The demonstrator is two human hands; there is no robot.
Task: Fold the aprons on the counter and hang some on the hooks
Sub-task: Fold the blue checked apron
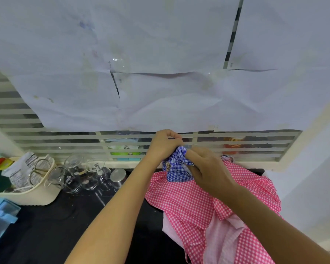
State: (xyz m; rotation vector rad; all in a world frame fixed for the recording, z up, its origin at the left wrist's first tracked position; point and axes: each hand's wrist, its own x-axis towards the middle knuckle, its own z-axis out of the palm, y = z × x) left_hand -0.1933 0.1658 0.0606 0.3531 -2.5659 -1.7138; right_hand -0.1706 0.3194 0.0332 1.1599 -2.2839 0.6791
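Observation:
A blue-and-white checked apron (176, 169) is bunched up in front of the slatted window, held above the counter. My left hand (165, 144) grips its top from the left. My right hand (206, 169) pinches the cloth from the right, its fingers wrapped in the fabric. Under both hands a pink-and-white checked apron (208, 206) lies rumpled on the black counter (65, 225), spilling toward the near right edge. No hooks are in view.
Several clear glass jars (74, 174) and a steel lid (118, 175) stand at the back of the counter. A cream basket (44, 195) with packets sits at the left, a blue box (0, 216) nearer. White paper sheets (160, 54) cover the window above.

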